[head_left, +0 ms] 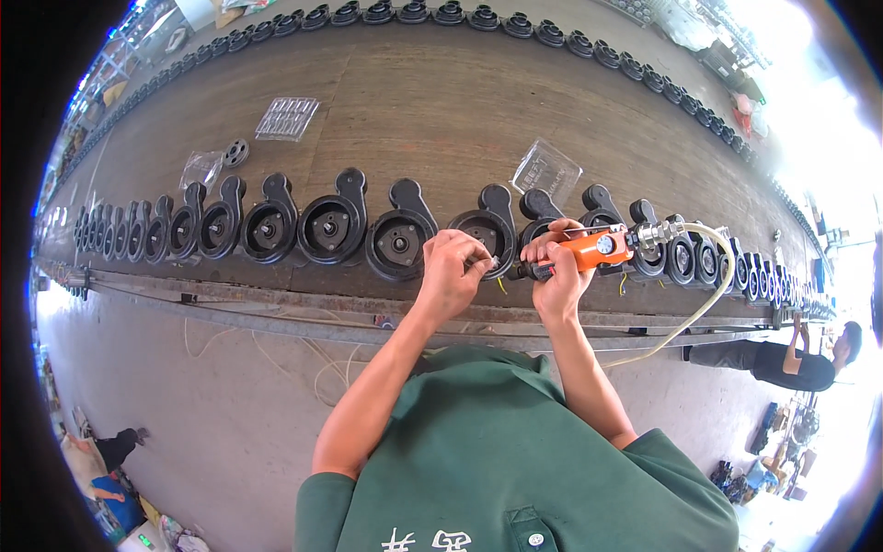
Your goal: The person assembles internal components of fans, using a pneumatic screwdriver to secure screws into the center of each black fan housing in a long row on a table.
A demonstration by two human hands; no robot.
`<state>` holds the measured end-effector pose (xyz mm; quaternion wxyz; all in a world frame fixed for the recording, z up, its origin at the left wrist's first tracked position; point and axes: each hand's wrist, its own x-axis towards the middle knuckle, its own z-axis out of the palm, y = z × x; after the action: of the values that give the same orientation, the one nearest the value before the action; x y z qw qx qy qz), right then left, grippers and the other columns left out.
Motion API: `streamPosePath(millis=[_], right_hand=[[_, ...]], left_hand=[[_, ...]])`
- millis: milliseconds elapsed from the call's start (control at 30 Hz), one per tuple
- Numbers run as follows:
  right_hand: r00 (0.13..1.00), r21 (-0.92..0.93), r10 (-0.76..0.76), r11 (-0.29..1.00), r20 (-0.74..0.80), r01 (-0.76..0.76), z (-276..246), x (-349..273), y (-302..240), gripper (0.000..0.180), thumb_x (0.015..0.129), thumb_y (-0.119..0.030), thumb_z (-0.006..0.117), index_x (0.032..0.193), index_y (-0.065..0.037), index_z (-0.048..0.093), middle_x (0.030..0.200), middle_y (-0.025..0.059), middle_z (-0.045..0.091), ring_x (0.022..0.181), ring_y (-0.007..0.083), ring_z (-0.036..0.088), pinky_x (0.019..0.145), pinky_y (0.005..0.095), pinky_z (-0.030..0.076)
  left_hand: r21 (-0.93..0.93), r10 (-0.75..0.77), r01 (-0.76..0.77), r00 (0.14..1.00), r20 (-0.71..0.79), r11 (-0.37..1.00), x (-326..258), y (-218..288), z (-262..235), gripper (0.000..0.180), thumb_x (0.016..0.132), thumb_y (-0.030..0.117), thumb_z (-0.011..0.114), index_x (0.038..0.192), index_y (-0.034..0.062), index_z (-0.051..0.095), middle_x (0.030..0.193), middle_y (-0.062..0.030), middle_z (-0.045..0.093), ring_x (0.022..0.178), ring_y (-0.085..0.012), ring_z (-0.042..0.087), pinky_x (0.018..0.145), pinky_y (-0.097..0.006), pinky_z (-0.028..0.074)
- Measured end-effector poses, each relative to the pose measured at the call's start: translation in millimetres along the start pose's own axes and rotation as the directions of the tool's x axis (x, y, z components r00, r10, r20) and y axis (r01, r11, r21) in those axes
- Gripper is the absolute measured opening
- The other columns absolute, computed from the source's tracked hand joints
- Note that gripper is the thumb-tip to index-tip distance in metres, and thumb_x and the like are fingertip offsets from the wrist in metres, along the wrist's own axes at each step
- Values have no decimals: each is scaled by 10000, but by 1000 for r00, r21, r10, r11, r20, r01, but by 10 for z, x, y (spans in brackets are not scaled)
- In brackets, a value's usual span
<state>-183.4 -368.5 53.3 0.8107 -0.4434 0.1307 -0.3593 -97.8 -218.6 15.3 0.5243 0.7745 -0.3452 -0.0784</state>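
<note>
My right hand (560,281) is wrapped round an orange air tool (596,247) with a black front end that points left, toward my other hand. Metal fittings and a pale hose (716,304) run from the tool's back end. My left hand (454,273) is closed in a pinch at the near rim of a black round housing (492,221) with a rounded arm. Whatever its fingertips hold is too small to make out. Just left of that hand lies another such housing (401,241), its hub showing. A further housing (538,207) is partly hidden behind my right hand.
Similar black housings line the table's near edge both ways, and another row (449,13) runs along the far side. Clear plastic trays (287,120) (546,172) and a loose grey disc (236,153) lie on the brown tabletop (414,101). A co-worker (798,362) stands at the right.
</note>
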Motion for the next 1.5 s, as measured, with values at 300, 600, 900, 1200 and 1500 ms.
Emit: streamPosePath(millis=[300,600,900,1200,1500], right_hand=[[999,-130,-48,990,-22,45,41,52,73,282,839,13,557,1120,34,548,752,77,557,651,188,559,669,385,526],[996,-162,-60,986,-63,49,-62,40,79,280,843,-2,566,1121,32,551,751,86,563,649,196,563,658,387,525],[993,-115,-61,992,-104,49,-147,47,17,261,845,-27,577,1099,29,562,755,97,564,650,196,559,659,383,519],[988,311,84,949,-127,-41,126,111,-321,254,870,-42,537,1121,-7,551,745,67,511,679,213,535,679,410,498],[893,608,371,780,-253,-152,279,204,-573,232,854,-144,571,1078,-90,547,742,-1,489,690,166,501,733,386,473]], left_hand=[[122,56,-47,996,-74,991,-50,-3,106,91,849,156,780,912,93,761,1034,-53,728,1137,-263,599,1096,-462,346],[283,170,-158,985,-16,946,-118,-17,145,296,777,146,840,1061,113,762,1071,-64,731,1178,-295,596,1144,-485,361],[104,148,-128,965,-218,986,-12,4,206,392,770,49,832,1151,66,740,948,-44,767,1097,-264,651,1060,-439,449],[-582,-144,94,989,-40,808,-5,735,-190,602,924,-85,707,1486,-6,504,1057,-150,762,878,-161,730,789,-286,609],[-660,-240,165,970,-24,733,-130,1056,-216,629,965,-7,700,1539,-7,443,1075,-199,766,806,-120,689,736,-245,572]])
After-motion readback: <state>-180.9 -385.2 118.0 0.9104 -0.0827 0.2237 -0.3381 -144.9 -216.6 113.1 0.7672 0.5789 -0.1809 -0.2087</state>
